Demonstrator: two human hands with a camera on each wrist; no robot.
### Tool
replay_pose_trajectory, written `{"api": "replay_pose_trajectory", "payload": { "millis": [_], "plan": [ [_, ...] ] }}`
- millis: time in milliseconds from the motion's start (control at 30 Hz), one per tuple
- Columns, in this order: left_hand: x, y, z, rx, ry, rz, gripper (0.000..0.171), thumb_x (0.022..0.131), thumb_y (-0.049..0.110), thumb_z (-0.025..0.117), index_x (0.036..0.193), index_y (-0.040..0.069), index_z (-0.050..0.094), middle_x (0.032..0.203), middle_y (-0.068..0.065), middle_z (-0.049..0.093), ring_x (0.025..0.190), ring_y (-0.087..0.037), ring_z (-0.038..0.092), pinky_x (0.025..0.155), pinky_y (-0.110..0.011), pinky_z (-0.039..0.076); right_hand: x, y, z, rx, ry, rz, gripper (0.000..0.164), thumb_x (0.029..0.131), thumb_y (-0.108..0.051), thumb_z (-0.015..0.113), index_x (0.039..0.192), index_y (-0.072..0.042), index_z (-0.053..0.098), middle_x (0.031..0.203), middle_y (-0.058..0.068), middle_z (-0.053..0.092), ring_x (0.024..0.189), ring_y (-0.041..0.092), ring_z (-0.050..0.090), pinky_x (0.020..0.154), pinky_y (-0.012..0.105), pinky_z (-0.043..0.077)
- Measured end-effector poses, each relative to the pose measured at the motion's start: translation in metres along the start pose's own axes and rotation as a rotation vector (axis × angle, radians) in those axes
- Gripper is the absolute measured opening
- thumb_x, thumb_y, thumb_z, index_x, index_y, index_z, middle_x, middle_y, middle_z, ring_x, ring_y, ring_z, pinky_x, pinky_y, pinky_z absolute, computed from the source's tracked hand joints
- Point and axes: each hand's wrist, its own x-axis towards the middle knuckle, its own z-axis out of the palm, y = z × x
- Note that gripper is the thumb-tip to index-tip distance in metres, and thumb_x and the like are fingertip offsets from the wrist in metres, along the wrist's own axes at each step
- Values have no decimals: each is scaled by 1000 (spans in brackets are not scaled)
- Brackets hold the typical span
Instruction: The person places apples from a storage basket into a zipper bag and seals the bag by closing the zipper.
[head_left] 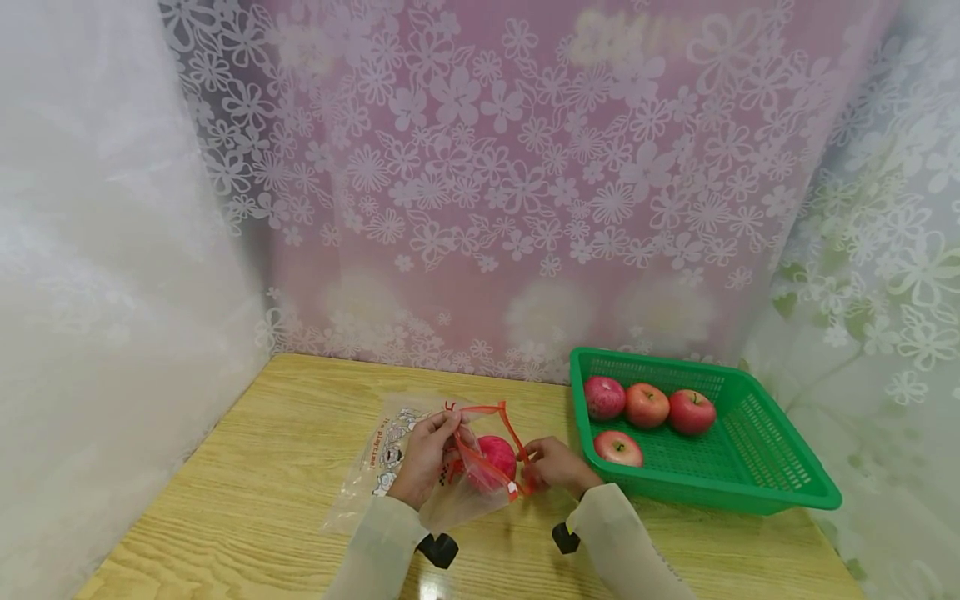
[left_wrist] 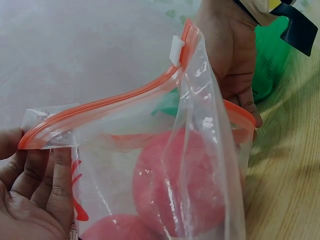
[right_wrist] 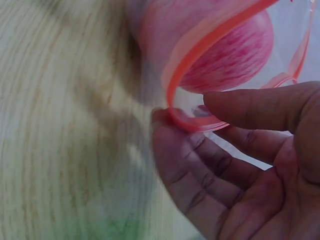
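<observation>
A clear zip bag (head_left: 468,504) with an orange zip edge (left_wrist: 107,102) and a white slider (left_wrist: 176,50) stands partly open on the table. Inside it, a red apple (head_left: 495,460) shows near the mouth, and the left wrist view has a second red apple (left_wrist: 120,229) lower down. My left hand (head_left: 426,454) pinches the mouth's left end between thumb and fingers. At the opposite end, my right hand (right_wrist: 250,160) holds the orange edge, thumb on one side and fingers on the other.
A green basket (head_left: 720,479) with several apples (head_left: 692,412) stands right of my right hand. Under the left hand lies a flat clear printed bag part (head_left: 378,450) on the wooden table (head_left: 247,467). A flowered curtain (head_left: 480,208) hangs behind.
</observation>
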Motion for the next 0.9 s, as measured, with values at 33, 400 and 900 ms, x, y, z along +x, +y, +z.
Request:
{"api": "replay_pose_trajectory", "payload": {
  "millis": [33, 400, 900],
  "plan": [
    [0, 0, 0, -1, 1, 0, 27, 102, 20, 50, 105, -5, 61, 75, 0, 66, 68, -10, 64, 62, -21, 54, 0, 1, 0, -5, 1, -11, 18, 82, 6, 62, 100, 8, 66, 70, 5, 61, 55, 12, 53, 55, 29, 52],
    [-2, 2, -2, 5, 19, 4, 27, 102, 19, 50, 106, -6, 60, 76, 0, 66, 68, -10, 64, 64, -22, 54, -1, 2, -1, 18, 13, -92, 14, 88, 7, 54, 97, 11, 64, 65, 6, 60, 54, 12, 57, 54, 33, 55],
    [-3, 15, -1, -101, 22, 46, 24, 101, 20, 51, 98, -1, 62, 73, -1, 65, 66, -12, 64, 62, -22, 54, -3, -19, -12, 114, 87, -246, 18, 94, 6, 50, 106, 13, 61, 69, 12, 59, 52, 12, 53, 51, 33, 54]
  ]
}}
